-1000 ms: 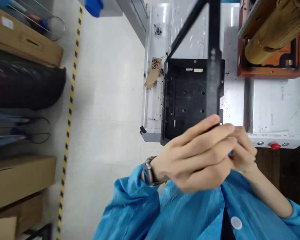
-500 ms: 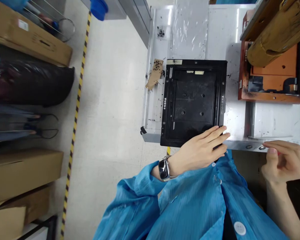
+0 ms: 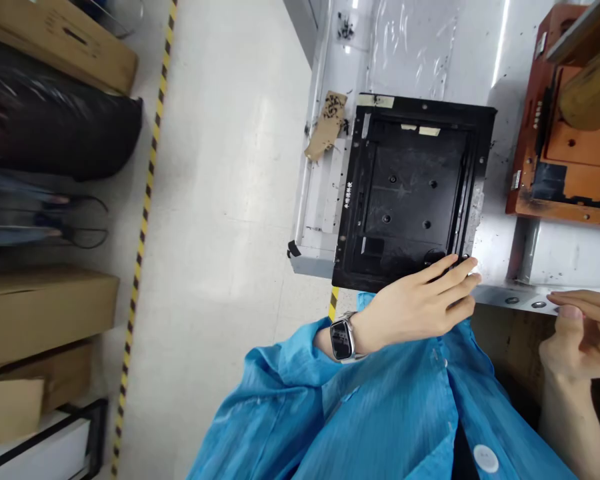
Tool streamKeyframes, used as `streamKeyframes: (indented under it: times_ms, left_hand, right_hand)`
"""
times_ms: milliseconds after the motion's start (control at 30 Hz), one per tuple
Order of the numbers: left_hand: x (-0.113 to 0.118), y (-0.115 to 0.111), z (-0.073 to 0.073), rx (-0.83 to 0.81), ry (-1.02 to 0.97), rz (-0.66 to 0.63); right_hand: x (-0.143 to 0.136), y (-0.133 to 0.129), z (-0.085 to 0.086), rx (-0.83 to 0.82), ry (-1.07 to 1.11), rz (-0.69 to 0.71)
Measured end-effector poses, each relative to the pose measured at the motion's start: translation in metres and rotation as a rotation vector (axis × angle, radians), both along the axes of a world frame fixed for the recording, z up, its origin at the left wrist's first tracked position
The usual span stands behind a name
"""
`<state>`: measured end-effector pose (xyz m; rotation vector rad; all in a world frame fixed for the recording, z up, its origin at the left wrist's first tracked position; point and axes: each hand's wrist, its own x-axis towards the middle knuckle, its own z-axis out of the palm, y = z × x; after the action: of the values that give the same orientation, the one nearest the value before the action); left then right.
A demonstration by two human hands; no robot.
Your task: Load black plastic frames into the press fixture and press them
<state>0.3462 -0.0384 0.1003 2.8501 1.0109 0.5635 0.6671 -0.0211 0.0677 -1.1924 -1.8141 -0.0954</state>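
My left hand (image 3: 425, 300), with a watch on its wrist, lies with fingers stretched over the lower right corner of a black framed tray fixture (image 3: 410, 193). The tray lies slightly tilted on the metal table, its near edge over the table's edge. It has a recessed middle with small round holes and pale tape pieces. My right hand (image 3: 585, 333) is at the table's front edge, beside two round metal buttons (image 3: 539, 305). Its thumb and fingers are pressed together, and what they hold, if anything, is hidden.
An orange fixture (image 3: 523, 167) stands on the metal table (image 3: 495, 233) at the right, under a brown cylinder (image 3: 593, 90). Brown tape (image 3: 325, 130) with black bits lies left of the tray. Cardboard boxes (image 3: 45, 313) and a black bag (image 3: 55, 120) are at the far left.
The view has shifted, so the table and fixtures appear further right. The black tray looks turned slightly clockwise. My left hand stays on its corner, and my right hand remains by the table edge.
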Motion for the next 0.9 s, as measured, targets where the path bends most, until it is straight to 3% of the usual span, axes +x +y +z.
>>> streamKeyframes:
  times_ms: [133,300,433,567,667,733,833,900]
  left_hand:
    - [-0.002,0.009,0.015,-0.024,0.136,-0.044]
    - [-0.007,0.042,0.031,-0.018,0.221,-0.105]
    - [-0.004,0.049,0.022,0.001,0.204,-0.145]
    - [-0.010,0.028,0.005,0.137,0.057,-0.208]
    - [-0.020,0.010,0.001,0.185,-0.054,-0.237]
    - [-0.025,0.002,0.004,0.169,-0.157,-0.203]
    - [-0.025,-0.008,0.011,0.102,-0.302,-0.127]
    - [-0.023,-0.015,0.014,0.057,-0.354,-0.122]
  right_hand:
    - [-0.012,0.002,0.006,0.006,-0.015,0.025]
    - [-0.046,-0.011,0.025,-0.063,-0.051,0.109]
    - [-0.057,-0.020,0.036,-0.160,-0.051,0.069]
    - [-0.025,-0.033,0.037,-0.277,0.023,-0.199]
    - [0.007,-0.061,0.025,-0.416,0.313,-0.381]
    - [0.017,-0.082,0.006,-0.612,0.520,-0.419]
    - [0.012,-0.097,-0.033,-1.002,0.785,-0.330]
    - [0.004,-0.093,-0.059,-1.150,0.935,-0.264]
